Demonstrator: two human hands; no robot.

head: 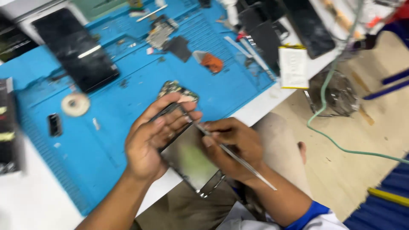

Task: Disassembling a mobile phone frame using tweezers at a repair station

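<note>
My left hand (149, 140) wraps around an open phone (187, 153), fingers curled over its top. My right hand (232, 142) pinches thin tweezers (230, 151), and their tip touches the phone by my left fingers. The phone sits between both hands, over the edge of a blue mat (128, 85). A tape roll (75, 104) lies left of my hands.

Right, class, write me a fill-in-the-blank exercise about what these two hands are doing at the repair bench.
1. The left hand grips an opened ____.
2. The right hand holds metal ____.
3. The work mat on the bench is coloured ____.
4. A white roll of tape lies to the ____ of the hands.

Missing words: phone; tweezers; blue; left
</note>
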